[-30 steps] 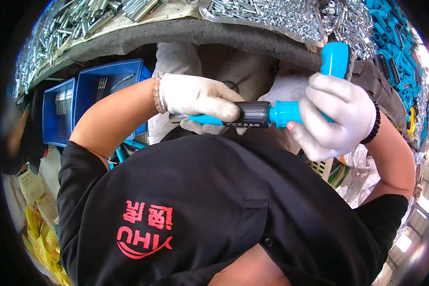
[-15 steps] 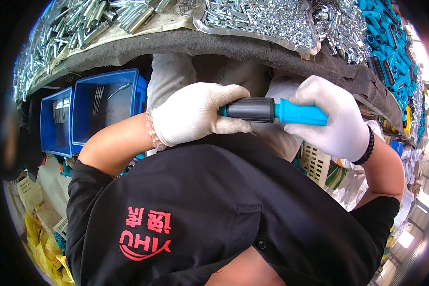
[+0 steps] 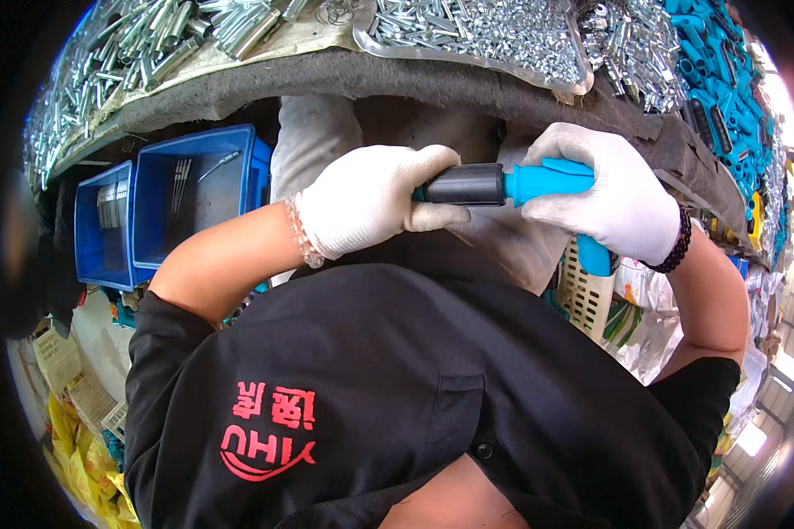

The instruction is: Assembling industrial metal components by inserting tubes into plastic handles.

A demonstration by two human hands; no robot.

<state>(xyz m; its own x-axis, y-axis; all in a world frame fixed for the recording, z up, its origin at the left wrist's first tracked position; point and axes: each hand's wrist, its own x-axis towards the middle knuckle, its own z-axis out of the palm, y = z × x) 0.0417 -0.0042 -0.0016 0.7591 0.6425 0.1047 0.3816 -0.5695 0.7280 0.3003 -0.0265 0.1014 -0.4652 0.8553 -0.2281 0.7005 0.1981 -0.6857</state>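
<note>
My left hand point(image 3: 375, 201), in a white knit glove, is closed round the left end of a ribbed black plastic sleeve point(image 3: 469, 185). That sleeve lies in line with a turquoise plastic tool body point(image 3: 551, 181), meeting it at a threaded-looking collar. My right hand point(image 3: 622, 196), gloved likewise, grips the turquoise body with thumb and fingers on opposite sides. A turquoise grip-like end point(image 3: 594, 256) sticks out below the right palm. Both parts are held level above my lap. The sleeve's far left end is hidden in the left glove.
The bench's grey padded edge point(image 3: 326, 78) runs across in front. On it lie metal tubes point(image 3: 172, 31), a tray of small metal parts point(image 3: 468, 40) and turquoise plastic parts point(image 3: 715, 70). Blue bins point(image 3: 198, 198) with metal rods stand at left. A cream perforated basket point(image 3: 582, 295) sits below right.
My right hand has turned the turquoise body, bringing its grip-like end into sight below the palm. Both hands and the joined parts have risen slightly.
</note>
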